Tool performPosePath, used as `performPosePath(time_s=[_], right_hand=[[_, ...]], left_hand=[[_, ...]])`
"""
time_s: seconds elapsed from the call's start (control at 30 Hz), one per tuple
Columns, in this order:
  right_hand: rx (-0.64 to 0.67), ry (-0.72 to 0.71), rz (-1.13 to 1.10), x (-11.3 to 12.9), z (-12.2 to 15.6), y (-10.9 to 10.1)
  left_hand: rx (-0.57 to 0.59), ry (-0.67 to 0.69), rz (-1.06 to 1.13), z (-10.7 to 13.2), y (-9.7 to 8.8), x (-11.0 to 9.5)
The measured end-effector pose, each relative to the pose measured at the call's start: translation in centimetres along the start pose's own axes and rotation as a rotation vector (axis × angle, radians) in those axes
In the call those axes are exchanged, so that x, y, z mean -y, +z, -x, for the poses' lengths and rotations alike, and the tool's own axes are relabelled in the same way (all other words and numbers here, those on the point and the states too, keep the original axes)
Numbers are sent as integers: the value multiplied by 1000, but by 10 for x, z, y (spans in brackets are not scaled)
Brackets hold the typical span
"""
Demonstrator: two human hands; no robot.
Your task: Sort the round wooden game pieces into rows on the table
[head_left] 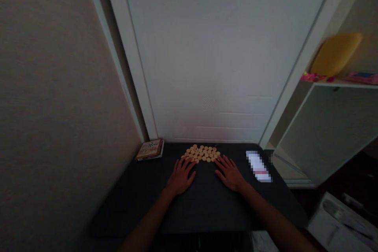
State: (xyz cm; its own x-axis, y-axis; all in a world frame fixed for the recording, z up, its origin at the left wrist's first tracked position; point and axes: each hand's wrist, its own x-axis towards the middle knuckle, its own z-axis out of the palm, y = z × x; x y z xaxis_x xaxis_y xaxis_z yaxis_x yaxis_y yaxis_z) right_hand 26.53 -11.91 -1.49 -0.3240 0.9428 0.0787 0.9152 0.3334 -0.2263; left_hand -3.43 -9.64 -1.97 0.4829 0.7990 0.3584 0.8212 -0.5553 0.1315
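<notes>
Several round, flat wooden discs (203,153) lie spread in one layer near the back edge of the dark table (203,204). My left hand (180,177) rests palm down with its fingers apart, its fingertips touching the near left side of the discs. On the near right side, my right hand (229,173) also lies flat with spread fingers, its fingertips at the discs' edge. Neither hand grips anything. Faint marks show on a few discs, too small to read.
Books (150,149) are stacked at the table's back left corner. A blurred-out white item (258,166) lies at the right. Behind the table stands a white door (218,55). A white cabinet (330,126) and a white box (339,220) are off to the right.
</notes>
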Motion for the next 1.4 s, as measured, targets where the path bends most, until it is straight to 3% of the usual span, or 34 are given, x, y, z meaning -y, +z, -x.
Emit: performPosePath(time_s=[0.3,0.83,1.2,1.4], right_hand=[[-4,21,-2,4,3,-3],[-25,22,-2,5,2,-2],[-41,13,-31,4,5,-4],[-48,15,-35,3,4,-3]], left_hand=[[35,-18,0,0,-2,-1],[-26,-40,21,4,-3,1],[42,-154,-18,19,-12,38],[73,-190,-10,13,-12,43]])
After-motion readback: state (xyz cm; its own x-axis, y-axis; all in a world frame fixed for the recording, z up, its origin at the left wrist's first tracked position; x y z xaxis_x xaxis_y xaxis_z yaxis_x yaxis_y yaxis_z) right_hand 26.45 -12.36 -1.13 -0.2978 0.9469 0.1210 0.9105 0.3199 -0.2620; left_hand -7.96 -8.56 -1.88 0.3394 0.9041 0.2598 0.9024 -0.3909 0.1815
